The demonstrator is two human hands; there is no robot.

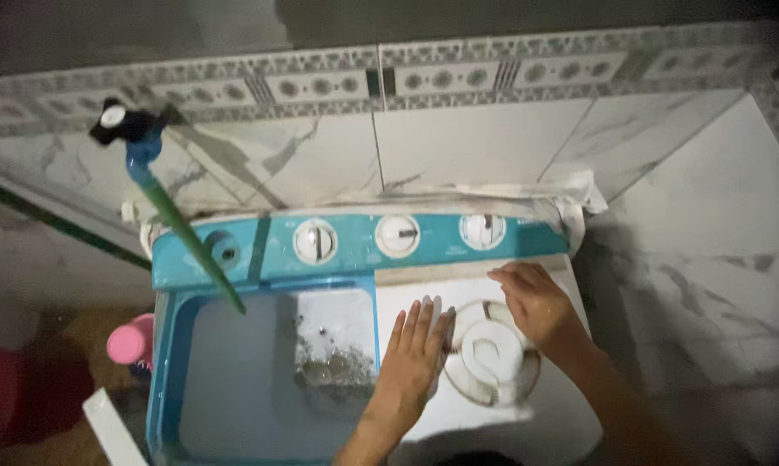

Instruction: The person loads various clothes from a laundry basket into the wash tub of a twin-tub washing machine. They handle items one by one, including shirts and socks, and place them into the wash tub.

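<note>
Round white slotted plastic spinner cover (pixel 490 352) sits in the right compartment of the teal-and-white twin-tub washing machine (pixel 260 259). Left hand (pixel 417 349) lies flat, fingers spread, touching the cover's left edge. Right hand (pixel 534 298) rests open-palmed on its upper right rim. Green hose (pixel 191 246) hangs over the soapy left tub.
</note>
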